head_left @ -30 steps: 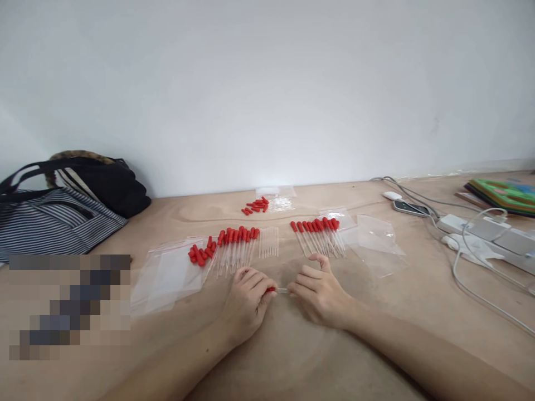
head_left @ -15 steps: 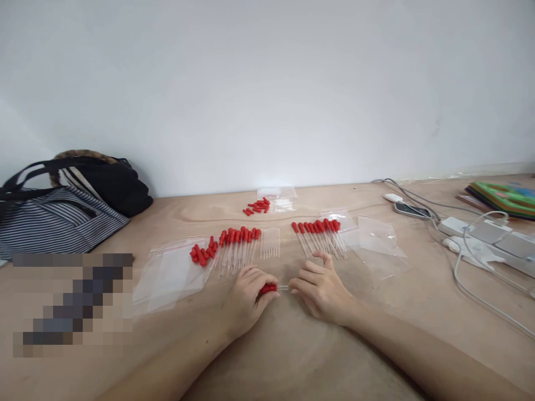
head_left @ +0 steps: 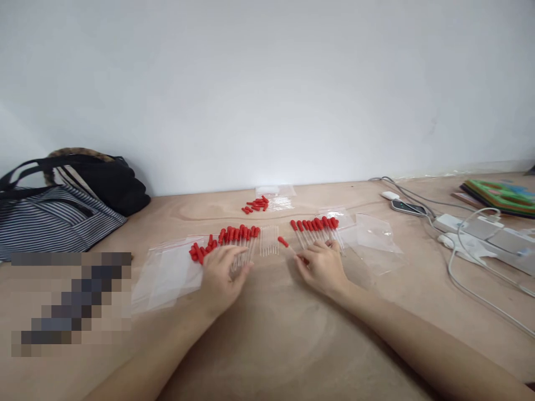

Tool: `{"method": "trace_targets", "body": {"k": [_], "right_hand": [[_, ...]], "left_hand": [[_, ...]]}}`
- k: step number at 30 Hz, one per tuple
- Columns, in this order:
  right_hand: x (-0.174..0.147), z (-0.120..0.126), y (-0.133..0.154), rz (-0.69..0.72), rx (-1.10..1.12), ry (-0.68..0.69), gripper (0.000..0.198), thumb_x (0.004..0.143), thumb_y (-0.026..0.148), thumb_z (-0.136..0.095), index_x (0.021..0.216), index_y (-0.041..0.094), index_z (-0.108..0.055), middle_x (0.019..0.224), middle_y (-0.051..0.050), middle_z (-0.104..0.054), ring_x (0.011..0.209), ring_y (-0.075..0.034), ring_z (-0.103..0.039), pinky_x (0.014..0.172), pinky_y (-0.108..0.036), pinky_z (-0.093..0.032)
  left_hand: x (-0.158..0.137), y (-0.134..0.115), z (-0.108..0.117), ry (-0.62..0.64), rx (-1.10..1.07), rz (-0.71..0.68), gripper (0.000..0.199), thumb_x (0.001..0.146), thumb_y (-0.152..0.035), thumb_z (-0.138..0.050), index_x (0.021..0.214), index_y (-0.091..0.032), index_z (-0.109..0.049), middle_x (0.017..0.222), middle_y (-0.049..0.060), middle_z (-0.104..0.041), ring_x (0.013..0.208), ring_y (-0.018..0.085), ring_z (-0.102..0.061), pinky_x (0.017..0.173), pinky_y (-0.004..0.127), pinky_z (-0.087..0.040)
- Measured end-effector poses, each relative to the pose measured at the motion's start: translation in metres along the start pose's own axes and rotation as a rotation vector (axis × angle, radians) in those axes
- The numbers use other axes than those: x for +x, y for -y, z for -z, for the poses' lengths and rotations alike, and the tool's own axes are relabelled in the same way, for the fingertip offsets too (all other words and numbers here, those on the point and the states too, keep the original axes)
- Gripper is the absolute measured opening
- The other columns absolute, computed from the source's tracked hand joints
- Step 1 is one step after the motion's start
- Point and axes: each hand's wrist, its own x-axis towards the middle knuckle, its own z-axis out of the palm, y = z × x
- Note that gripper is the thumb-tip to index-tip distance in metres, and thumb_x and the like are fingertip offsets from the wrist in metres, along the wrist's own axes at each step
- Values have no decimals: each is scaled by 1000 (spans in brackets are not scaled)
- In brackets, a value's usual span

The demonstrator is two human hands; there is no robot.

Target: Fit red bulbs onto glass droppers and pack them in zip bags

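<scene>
Dropper with red bulb (head_left: pixel 283 241): pinched by tube in right hand (head_left: pixel 318 264), bulb pointing far-left, left of right dropper row (head_left: pixel 319 223). Left hand (head_left: pixel 221 273) parted, seemingly empty, at left droppers (head_left: pixel 236 234). Advisable: light grip, tube clear of neighbours.

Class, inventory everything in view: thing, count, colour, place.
held dropper: 1, red and clear, centre
droppers: many, same colours, two groups
bare tubes: many, clear, centre, far
loose bulbs: many, red, left, far
plastic bags: several, clear, around
fabric bags: some, black, striped, left
device: 1, dark, right
small objects: two, white, right
power strip: 1, white, right
cables: several, grey, white, right
sheet stack: 1, multicoloured, right
pixelated patch: 1, unclear, left
table: 1, brown, below
wall: 1, white, behind
left hand: 1, by left droppers
right hand: 1, holding dropper
</scene>
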Motion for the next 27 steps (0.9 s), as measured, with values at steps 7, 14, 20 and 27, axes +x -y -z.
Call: {"method": "trace_targets", "body": {"k": [7, 14, 20, 27], "right_hand": [[56, -23, 4, -395, -209, 228, 30, 84, 26, -37, 74, 15, -64, 78, -12, -66, 82, -24, -55, 73, -38, -21], [57, -26, 3, -429, -227, 196, 26, 82, 23, -38, 89, 12, -61, 91, -17, -64, 88, -27, -54, 75, -41, -21], [65, -24, 25, -426, -113, 266, 29, 80, 34, -41, 82, 15, -63, 87, -13, -65, 90, -26, -54, 80, -42, -21], [87, -33, 32, -534, -45, 436, 21, 70, 31, -53, 78, 15, -64, 79, -12, -66, 76, -24, -59, 80, -43, -24]], "left_hand": [[18, 79, 33, 152, 160, 632, 19, 71, -33, -51, 80, -18, -58, 77, 4, -63, 70, 20, -58, 60, 27, -41], [11, 101, 28, 264, 137, 710, 24, 69, -41, -53, 79, -19, -55, 74, 3, -64, 67, 19, -60, 58, 26, -40], [10, 101, 25, 242, 145, 714, 21, 69, -39, -54, 75, -19, -50, 72, 3, -64, 68, 20, -61, 58, 26, -40], [9, 109, 26, 304, 159, 725, 28, 71, -41, -52, 87, -19, -57, 65, 2, -62, 66, 21, -60, 56, 26, -38]]}}
